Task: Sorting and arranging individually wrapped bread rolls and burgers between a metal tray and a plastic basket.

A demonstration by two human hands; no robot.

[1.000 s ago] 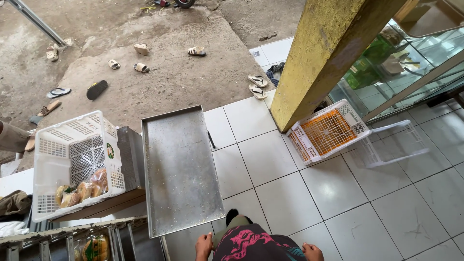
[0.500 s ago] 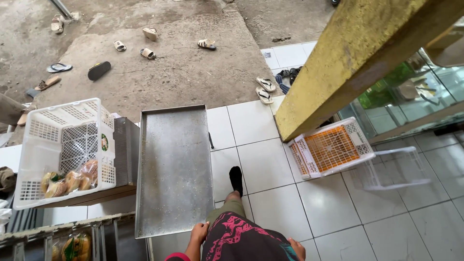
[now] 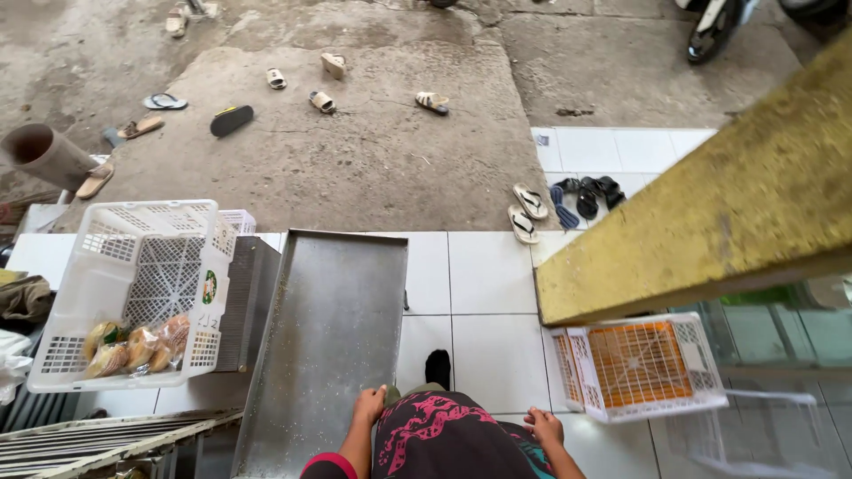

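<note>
Left hand [image 3: 368,406] on metal tray [image 3: 328,337], right hand [image 3: 543,427] free.

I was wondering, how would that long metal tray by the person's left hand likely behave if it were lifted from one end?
The metal tray looks like thin, flat sheet metal, so it would probably stay stiff. Being long, it may feel awkward and dip at the far end. The left hand touches only its near edge, and the smooth surface could be slippery.
</note>
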